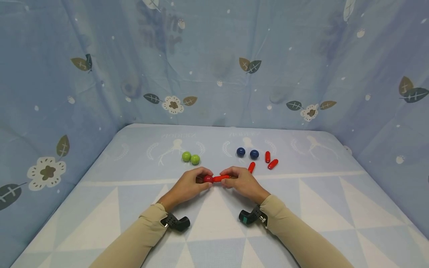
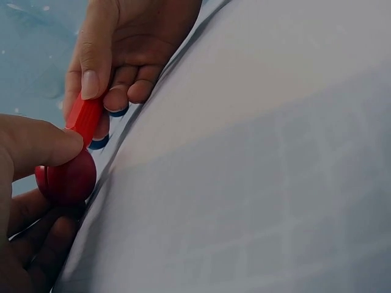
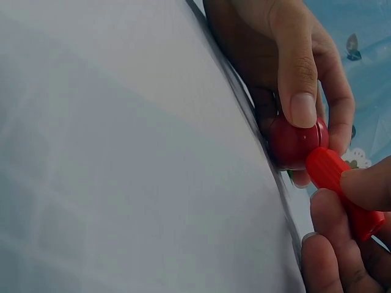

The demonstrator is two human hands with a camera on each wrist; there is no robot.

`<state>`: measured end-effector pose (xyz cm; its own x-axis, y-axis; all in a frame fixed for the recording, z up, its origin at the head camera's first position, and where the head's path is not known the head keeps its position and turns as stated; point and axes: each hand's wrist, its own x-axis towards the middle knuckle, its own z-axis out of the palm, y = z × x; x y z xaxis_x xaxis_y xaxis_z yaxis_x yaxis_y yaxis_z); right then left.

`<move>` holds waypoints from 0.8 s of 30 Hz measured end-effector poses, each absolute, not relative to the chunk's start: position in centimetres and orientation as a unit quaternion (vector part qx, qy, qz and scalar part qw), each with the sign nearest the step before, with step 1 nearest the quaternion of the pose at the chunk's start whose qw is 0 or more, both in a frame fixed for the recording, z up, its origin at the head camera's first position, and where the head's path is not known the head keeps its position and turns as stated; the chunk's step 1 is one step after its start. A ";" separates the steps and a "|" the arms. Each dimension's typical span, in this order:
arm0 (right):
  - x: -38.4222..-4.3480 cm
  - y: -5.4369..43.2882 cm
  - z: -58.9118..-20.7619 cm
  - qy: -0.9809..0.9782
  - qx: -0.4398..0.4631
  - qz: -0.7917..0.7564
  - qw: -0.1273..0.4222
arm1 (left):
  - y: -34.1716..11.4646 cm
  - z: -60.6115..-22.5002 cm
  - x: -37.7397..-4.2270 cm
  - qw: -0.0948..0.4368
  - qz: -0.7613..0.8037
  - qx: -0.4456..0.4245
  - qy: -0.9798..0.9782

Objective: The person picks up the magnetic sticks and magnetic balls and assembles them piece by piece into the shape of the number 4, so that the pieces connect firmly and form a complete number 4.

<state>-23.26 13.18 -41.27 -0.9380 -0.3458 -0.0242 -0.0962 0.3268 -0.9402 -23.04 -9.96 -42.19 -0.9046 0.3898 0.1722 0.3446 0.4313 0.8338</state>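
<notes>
My left hand point(image 1: 190, 185) pinches a dark red ball point(image 3: 293, 145) between thumb and fingers, just above or on the cloth. Between the thumb and fingers of my right hand point(image 1: 244, 183) is a bright red ridged plastic stick point(image 3: 335, 177). The stick's near end touches the ball, or sits very close to it; whether it enters the ball I cannot tell. A seam line runs round the ball in the right wrist view. In the left wrist view the stick point(image 2: 85, 119) slants down toward the ball, partly behind my left thumb.
Two green balls point(image 1: 191, 158) lie behind my left hand. Farther right are two dark blue balls point(image 1: 254, 154) and two red sticks point(image 1: 273, 164). Another red stick point(image 1: 251, 167) lies just behind my right hand. Patterned cloth point(image 1: 214, 230) covers the table, and a blue curtain point(image 1: 214, 67) surrounds it.
</notes>
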 end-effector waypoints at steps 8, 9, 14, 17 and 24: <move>-23.2 13.2 -41.2 0.803 -0.140 -0.569 0.110 | -10.0 -42.3 -23.0 0.025 0.484 0.219 0.847; -23.2 13.2 -41.2 0.803 -0.141 -0.569 0.109 | -10.1 -42.3 -23.0 0.026 0.483 0.219 0.848; -23.3 13.2 -41.4 0.806 -0.138 -0.564 0.110 | -10.1 -42.2 -22.9 0.024 0.475 0.224 0.851; -23.3 13.2 -41.4 0.809 -0.137 -0.560 0.110 | -10.1 -42.2 -22.9 0.020 0.467 0.231 0.853; -23.4 13.5 -41.3 0.811 -0.144 -0.555 0.116 | -10.1 -42.3 -22.9 0.014 0.460 0.236 0.856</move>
<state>-23.40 13.53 -41.29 -0.9316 -0.3623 -0.0283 -0.1045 0.3416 -0.9340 -22.94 -10.07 -42.29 -0.8881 0.4170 0.1934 0.3915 0.4659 0.7935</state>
